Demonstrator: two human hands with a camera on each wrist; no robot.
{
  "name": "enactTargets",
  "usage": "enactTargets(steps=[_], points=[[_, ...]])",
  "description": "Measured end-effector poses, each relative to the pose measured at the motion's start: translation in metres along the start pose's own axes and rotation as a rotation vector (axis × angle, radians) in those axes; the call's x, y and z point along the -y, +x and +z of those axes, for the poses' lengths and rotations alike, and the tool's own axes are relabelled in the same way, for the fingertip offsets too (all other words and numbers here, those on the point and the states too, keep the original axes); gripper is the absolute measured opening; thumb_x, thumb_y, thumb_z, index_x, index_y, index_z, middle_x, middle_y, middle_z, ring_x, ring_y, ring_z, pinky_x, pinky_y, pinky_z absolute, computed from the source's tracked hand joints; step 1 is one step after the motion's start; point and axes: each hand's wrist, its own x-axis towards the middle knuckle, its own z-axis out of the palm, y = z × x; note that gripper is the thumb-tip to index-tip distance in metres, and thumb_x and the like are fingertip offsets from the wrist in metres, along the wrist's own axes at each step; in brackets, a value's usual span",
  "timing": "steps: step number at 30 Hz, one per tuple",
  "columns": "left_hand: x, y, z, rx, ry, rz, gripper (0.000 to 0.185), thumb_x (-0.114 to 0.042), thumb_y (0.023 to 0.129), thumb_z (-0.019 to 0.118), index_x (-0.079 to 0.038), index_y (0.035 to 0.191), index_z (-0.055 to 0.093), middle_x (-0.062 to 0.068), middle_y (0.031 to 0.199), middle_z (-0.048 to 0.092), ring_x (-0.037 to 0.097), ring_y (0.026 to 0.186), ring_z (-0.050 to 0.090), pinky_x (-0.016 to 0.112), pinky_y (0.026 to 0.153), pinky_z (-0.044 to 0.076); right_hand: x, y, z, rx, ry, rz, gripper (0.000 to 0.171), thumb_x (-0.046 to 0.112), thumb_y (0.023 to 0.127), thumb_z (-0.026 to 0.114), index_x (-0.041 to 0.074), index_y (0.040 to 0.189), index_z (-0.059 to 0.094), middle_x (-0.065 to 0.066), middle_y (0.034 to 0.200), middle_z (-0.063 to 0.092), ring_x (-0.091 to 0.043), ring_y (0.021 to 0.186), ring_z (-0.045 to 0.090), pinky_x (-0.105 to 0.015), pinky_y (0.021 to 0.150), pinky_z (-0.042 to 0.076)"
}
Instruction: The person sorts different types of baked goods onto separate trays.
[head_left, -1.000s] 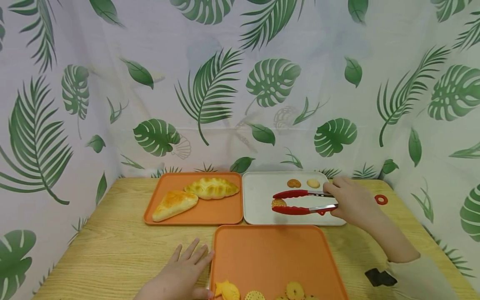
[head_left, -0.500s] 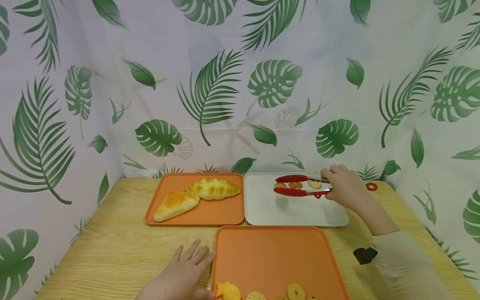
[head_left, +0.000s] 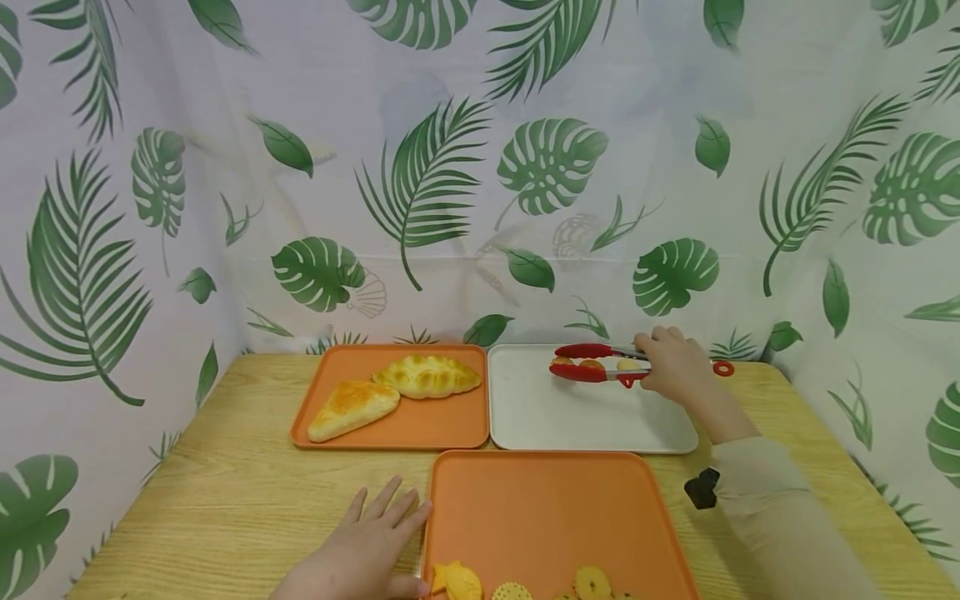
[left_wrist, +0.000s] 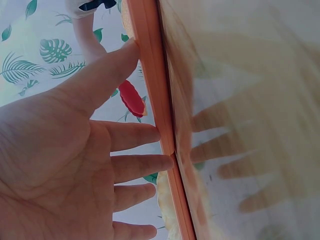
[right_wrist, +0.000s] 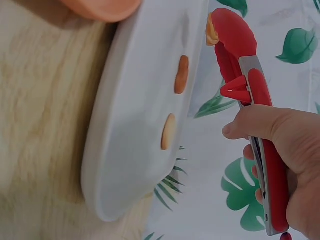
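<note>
My right hand point(head_left: 671, 367) grips red tongs point(head_left: 592, 362) and holds them above the far part of the white tray point(head_left: 592, 421). A small cookie point(right_wrist: 212, 30) is pinched in the tips of the tongs point(right_wrist: 240, 65). Two more cookies point(right_wrist: 181, 74) point(right_wrist: 168, 131) lie on the white tray point(right_wrist: 135, 165). My left hand point(head_left: 360, 550) lies flat on the table. Its straight fingers point(left_wrist: 135, 165) touch the left rim of the near orange tray point(left_wrist: 155, 100). Several cookies point(head_left: 590, 582) sit at that tray's front edge.
A second orange tray point(head_left: 450, 429) at the back left carries two pastries point(head_left: 426, 375) point(head_left: 351, 407). A red ring point(head_left: 723, 367) lies on the wooden table point(head_left: 225, 500) right of the white tray. Leaf-print cloth walls point(head_left: 450, 167) close in the back and sides.
My right hand closed the tongs on a cookie on the white tray, then lifted it up and away from me. My left hand stayed put.
</note>
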Motion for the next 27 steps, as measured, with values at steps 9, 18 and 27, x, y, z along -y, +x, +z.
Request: enactTargets(steps=[9, 18, 27], points=[[0.0, -0.001, -0.001, 0.001, 0.002, 0.004, 0.09, -0.06, 0.082, 0.064, -0.015, 0.153, 0.033, 0.014, 0.16, 0.028, 0.039, 0.151, 0.01, 0.07, 0.113, 0.013, -0.003, 0.013, 0.017, 0.046, 0.001, 0.035, 0.041, 0.011, 0.074, 0.076, 0.001, 0.109, 0.06, -0.017, 0.098, 0.058, -0.034, 0.093, 0.05, -0.052, 0.077, 0.047], [-0.002, -0.002, -0.002, 0.001, 0.011, -0.004, 0.091, -0.059, 0.081, 0.065, -0.015, 0.153, 0.033, 0.014, 0.16, 0.029, 0.039, 0.151, 0.011, 0.07, 0.113, 0.014, -0.001, 0.017, 0.022, 0.081, 0.023, 0.085, 0.046, 0.012, 0.076, 0.076, -0.001, 0.117, 0.059, -0.02, 0.104, 0.059, -0.037, 0.098, 0.05, -0.06, 0.089, 0.045], [0.0, 0.0, 0.0, -0.012, 0.026, 0.006, 0.09, -0.061, 0.081, 0.064, -0.016, 0.153, 0.034, 0.014, 0.159, 0.03, 0.039, 0.151, 0.012, 0.071, 0.113, 0.015, -0.001, 0.019, 0.025, 0.091, 0.036, 0.097, 0.044, 0.013, 0.077, 0.075, -0.002, 0.115, 0.058, -0.02, 0.104, 0.057, -0.038, 0.098, 0.049, -0.063, 0.09, 0.044]])
